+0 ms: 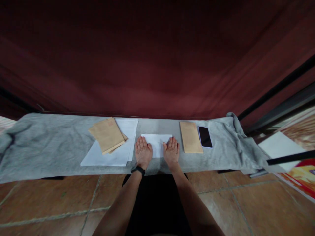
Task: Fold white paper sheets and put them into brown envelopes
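Observation:
A white sheet of paper (157,146), smaller than the ones on the left, lies flat in front of me. My left hand (143,151) rests palm down at its left edge, fingers stretched out. At the right edge my right hand (171,150) lies flat too, fingers straight. Neither hand grips anything. To the left, a loose pile of brown envelopes (108,136) sits on larger white sheets (108,160). Right of my right hand lies a brown envelope or a neat stack of them (191,137).
A grey cloth (49,144) covers the narrow table. A phone (205,137) lies beside the right-hand envelopes. Behind the table hangs a dark red curtain or panel (152,78). Black bars (278,87) and a white board (280,149) stand at the right.

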`<action>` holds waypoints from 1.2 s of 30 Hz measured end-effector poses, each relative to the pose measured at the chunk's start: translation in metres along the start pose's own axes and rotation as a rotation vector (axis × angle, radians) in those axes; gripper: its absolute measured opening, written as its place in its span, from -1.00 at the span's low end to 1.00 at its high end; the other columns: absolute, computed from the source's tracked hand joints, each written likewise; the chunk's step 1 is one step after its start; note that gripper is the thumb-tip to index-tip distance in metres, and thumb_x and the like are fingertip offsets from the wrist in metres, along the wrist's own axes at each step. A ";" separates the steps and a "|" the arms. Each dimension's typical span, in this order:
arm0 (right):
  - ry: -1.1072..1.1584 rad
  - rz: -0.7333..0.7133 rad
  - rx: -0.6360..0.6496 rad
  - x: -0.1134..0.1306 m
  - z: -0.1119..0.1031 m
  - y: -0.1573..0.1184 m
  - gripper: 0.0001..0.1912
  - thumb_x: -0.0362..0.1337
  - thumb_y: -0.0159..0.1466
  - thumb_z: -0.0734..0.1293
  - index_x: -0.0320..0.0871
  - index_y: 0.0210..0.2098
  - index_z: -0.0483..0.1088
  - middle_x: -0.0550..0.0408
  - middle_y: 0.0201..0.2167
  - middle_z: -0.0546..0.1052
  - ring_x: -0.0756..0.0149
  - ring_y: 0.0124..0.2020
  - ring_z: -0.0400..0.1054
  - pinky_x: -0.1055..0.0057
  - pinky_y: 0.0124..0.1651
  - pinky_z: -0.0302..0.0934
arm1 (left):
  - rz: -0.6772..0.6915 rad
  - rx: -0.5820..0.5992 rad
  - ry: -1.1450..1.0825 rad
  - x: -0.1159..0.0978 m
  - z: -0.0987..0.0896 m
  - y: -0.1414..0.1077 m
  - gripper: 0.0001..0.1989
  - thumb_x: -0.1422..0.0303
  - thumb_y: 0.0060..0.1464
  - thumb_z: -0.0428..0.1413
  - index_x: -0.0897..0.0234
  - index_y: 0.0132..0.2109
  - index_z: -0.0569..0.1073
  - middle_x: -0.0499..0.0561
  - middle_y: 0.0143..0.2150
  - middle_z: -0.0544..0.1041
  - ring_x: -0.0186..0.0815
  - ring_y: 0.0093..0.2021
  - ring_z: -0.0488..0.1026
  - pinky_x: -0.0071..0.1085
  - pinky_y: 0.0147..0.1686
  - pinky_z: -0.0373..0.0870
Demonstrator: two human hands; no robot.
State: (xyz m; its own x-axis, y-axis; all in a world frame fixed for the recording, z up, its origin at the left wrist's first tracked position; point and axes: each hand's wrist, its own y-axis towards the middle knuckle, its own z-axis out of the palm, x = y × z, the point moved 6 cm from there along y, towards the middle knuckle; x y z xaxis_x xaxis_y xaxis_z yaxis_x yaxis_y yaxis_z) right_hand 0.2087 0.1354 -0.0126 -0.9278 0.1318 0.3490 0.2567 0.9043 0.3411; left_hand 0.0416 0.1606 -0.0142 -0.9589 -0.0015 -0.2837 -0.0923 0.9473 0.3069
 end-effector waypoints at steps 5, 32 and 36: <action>-0.020 0.072 -0.010 -0.010 -0.006 -0.001 -0.29 -0.05 0.48 -0.10 -0.54 0.33 0.12 -0.47 0.32 0.17 -0.13 0.36 0.09 -0.10 0.34 -0.04 | -0.007 -0.013 -0.001 0.001 -0.005 0.000 -0.40 0.34 0.29 -0.21 0.63 0.37 0.13 0.39 0.39 0.15 -0.02 0.43 0.04 -0.03 0.36 0.01; -0.059 -0.179 0.163 0.021 0.026 0.027 -0.37 -0.09 0.48 0.01 -0.42 0.36 0.08 -0.30 0.37 0.13 0.02 0.40 0.01 0.01 0.38 -0.11 | 0.249 0.197 0.017 -0.026 0.013 0.022 -0.43 0.24 0.35 -0.25 0.45 0.37 0.17 0.21 0.42 0.15 -0.17 0.45 -0.02 -0.10 0.40 -0.16; -0.080 -0.125 0.098 0.015 0.024 0.025 -0.35 -0.07 0.48 -0.01 -0.48 0.35 0.08 -0.36 0.36 0.13 -0.04 0.38 0.04 -0.02 0.37 -0.08 | 0.190 0.178 0.028 -0.018 0.012 0.023 -0.41 0.22 0.35 -0.24 0.48 0.37 0.17 0.23 0.43 0.13 -0.12 0.45 -0.01 -0.09 0.40 -0.14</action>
State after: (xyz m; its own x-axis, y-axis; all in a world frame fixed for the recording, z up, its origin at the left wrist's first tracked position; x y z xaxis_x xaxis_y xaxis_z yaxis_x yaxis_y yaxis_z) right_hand 0.1949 0.1702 -0.0199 -0.9704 0.0438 0.2375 0.1137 0.9504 0.2895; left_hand 0.0602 0.1864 -0.0125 -0.9617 0.1752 -0.2106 0.1364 0.9730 0.1864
